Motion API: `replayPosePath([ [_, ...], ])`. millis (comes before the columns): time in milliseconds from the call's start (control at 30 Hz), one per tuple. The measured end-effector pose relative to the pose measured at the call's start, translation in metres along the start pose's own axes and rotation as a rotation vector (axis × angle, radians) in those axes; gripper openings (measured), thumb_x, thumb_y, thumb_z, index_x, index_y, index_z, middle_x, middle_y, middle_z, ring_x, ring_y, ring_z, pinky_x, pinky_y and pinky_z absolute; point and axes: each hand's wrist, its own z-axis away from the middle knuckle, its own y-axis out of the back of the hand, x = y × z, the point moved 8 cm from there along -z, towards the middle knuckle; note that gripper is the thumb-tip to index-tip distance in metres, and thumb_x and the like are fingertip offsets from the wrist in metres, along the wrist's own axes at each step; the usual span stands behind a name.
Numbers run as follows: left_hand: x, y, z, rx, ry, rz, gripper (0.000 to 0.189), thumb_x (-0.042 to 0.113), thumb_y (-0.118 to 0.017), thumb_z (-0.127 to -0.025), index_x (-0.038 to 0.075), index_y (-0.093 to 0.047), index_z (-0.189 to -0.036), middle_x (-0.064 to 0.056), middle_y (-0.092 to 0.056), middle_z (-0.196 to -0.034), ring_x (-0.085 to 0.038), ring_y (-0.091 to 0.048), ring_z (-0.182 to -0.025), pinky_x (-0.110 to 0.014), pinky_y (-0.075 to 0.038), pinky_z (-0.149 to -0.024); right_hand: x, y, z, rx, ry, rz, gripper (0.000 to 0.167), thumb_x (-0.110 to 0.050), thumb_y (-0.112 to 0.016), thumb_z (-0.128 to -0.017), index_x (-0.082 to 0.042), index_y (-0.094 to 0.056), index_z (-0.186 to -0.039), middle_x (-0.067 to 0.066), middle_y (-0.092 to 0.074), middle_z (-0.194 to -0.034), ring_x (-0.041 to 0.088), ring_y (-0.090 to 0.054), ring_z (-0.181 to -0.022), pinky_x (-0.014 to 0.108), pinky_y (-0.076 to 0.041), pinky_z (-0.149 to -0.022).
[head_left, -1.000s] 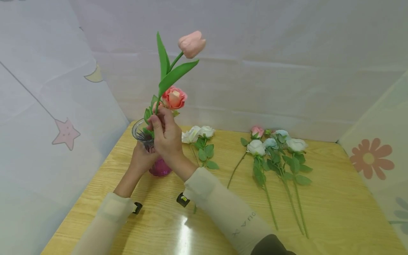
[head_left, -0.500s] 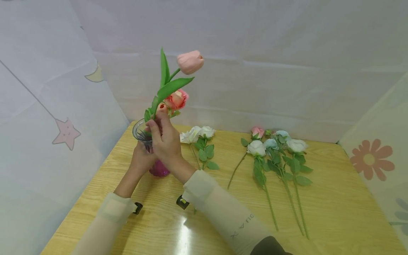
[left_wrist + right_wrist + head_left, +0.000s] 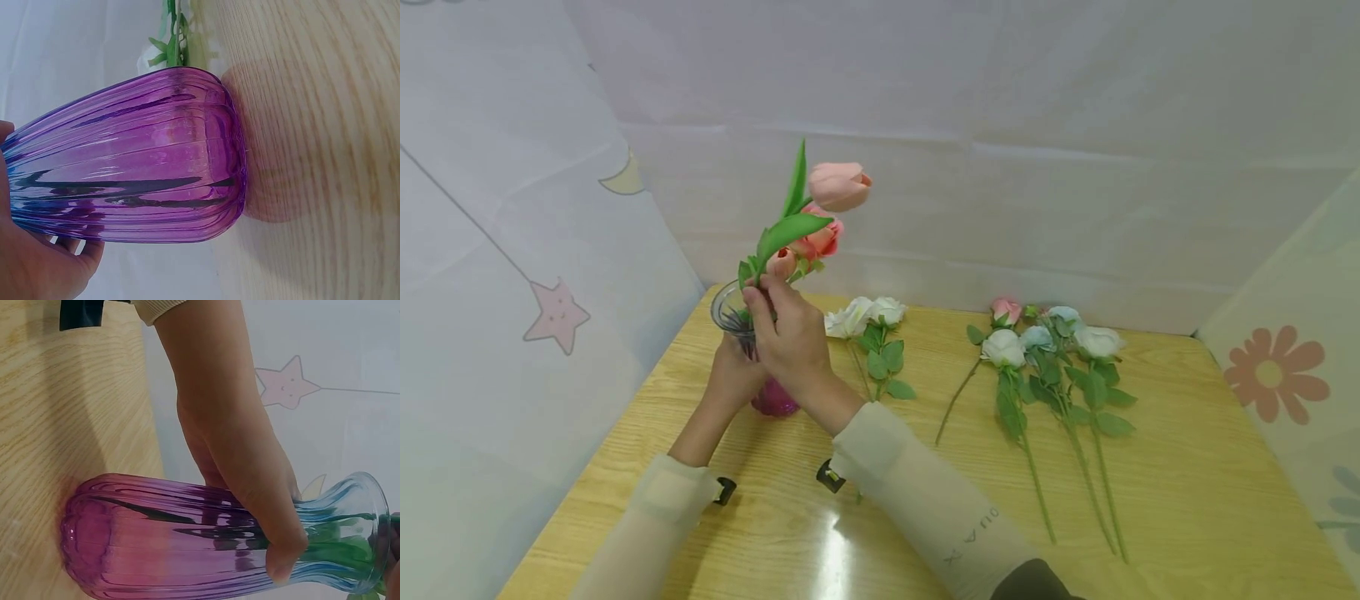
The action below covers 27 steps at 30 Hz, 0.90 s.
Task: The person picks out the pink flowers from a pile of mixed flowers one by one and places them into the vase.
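Note:
A ribbed glass vase [image 3: 137,156], purple-pink at the base and bluish near its mouth, stands upright on the table. My left hand [image 3: 734,373] grips it below the flared rim; in the right wrist view the thumb lies across the glass. Above the mouth, my right hand [image 3: 793,337] pinches the green stem of a pale pink tulip [image 3: 838,186] with long leaves. A coral rose [image 3: 829,240] and a smaller peach bloom [image 3: 781,263] rise just behind that hand. Green and dark stem shapes show through the glass; the tulip stem's lower end cannot be made out.
White flowers [image 3: 867,317] with leafy stems lie right of the vase on the wooden table [image 3: 880,550]. Farther right lie a pink rose [image 3: 1006,312], a white rose [image 3: 1003,347], pale blue flowers [image 3: 1038,337] and another white bloom [image 3: 1098,342]. Fabric walls [image 3: 1000,167] stand behind.
The tulip has come down steadily toward the vase, its head tilting more to the right. My right hand has lowered slightly with it. The left hand and vase have stayed put.

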Motion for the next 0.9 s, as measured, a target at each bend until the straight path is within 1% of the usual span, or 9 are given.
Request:
replayPosePath([
  [100,-0.001,0.0,0.0,-0.002,0.003,-0.003,0.078,0.013,-0.075,-0.085,0.002,-0.033,-0.15,-0.024,-0.055,-0.14,-0.039,-0.051,-0.133,-0.054,-0.043,-0.11,-0.002,0.001,-0.001,-0.018,0.01,0.062,0.02,-0.02,-0.054,-0.106,-0.004,-0.067,-0.105,0.007,-0.073,-0.091,0.017,-0.072,-0.082,0.023,-0.057,-0.069],
  [200,-0.002,-0.001,0.001,-0.014,0.008,0.0,0.079,0.013,-0.075,-0.085,0.003,-0.032,-0.151,-0.024,-0.055,-0.139,-0.039,-0.052,-0.132,-0.054,-0.044,-0.11,-0.005,0.001,-0.004,-0.049,0.015,0.148,0.025,-0.022,-0.053,-0.107,-0.005,-0.068,-0.097,0.005,-0.07,-0.082,0.017,-0.068,-0.074,0.027,-0.055,-0.063],
  [333,-0.003,-0.001,0.001,-0.025,0.022,0.001,0.08,0.014,-0.074,-0.086,0.004,-0.029,-0.152,-0.024,-0.054,-0.14,-0.039,-0.051,-0.133,-0.054,-0.043,-0.11,-0.006,0.0,-0.008,-0.107,-0.011,0.248,0.03,-0.025,-0.051,-0.108,-0.008,-0.067,-0.089,0.003,-0.065,-0.074,0.017,-0.065,-0.069,0.031,-0.053,-0.06],
  [433,-0.004,-0.001,0.001,-0.022,0.037,-0.015,0.08,0.016,-0.073,-0.086,0.003,-0.029,-0.151,-0.024,-0.054,-0.139,-0.039,-0.052,-0.132,-0.054,-0.044,-0.109,-0.005,-0.003,-0.01,-0.172,-0.059,0.31,0.032,-0.029,-0.05,-0.108,-0.011,-0.069,-0.09,0.002,-0.068,-0.078,0.018,-0.068,-0.075,0.032,-0.055,-0.064],
  [533,-0.004,-0.001,0.0,-0.017,0.052,-0.027,0.078,0.018,-0.073,-0.087,0.002,-0.031,-0.151,-0.024,-0.055,-0.138,-0.038,-0.052,-0.132,-0.054,-0.044,-0.11,-0.005,-0.007,-0.011,-0.242,-0.1,0.363,0.034,-0.033,-0.049,-0.108,-0.013,-0.072,-0.094,0.0,-0.074,-0.087,0.019,-0.07,-0.085,0.034,-0.057,-0.071],
  [600,-0.004,-0.001,0.0,-0.017,0.062,-0.036,0.077,0.02,-0.072,-0.088,0.001,-0.032,-0.151,-0.024,-0.055,-0.138,-0.038,-0.052,-0.132,-0.054,-0.043,-0.11,-0.005,-0.01,-0.011,-0.274,-0.112,0.394,0.035,-0.034,-0.048,-0.108,-0.015,-0.073,-0.096,-0.001,-0.076,-0.093,0.019,-0.07,-0.09,0.035,-0.058,-0.074],
  [700,-0.005,-0.001,0.0,-0.025,0.08,-0.038,0.077,0.021,-0.071,-0.088,0.0,-0.031,-0.151,-0.025,-0.055,-0.138,-0.038,-0.052,-0.131,-0.054,-0.044,-0.109,-0.005,-0.011,-0.011,-0.279,-0.104,0.409,0.034,-0.034,-0.049,-0.108,-0.015,-0.075,-0.099,-0.002,-0.077,-0.098,0.019,-0.07,-0.091,0.035,-0.059,-0.076],
  [900,-0.006,-0.002,0.001,-0.041,0.094,-0.018,0.082,0.02,-0.072,-0.087,0.001,-0.028,-0.153,-0.024,-0.054,-0.14,-0.038,-0.052,-0.131,-0.054,-0.044,-0.109,-0.006,-0.011,-0.012,-0.245,-0.059,0.386,0.032,-0.033,-0.053,-0.107,-0.013,-0.077,-0.104,0.0,-0.078,-0.097,0.018,-0.071,-0.086,0.03,-0.059,-0.074],
])
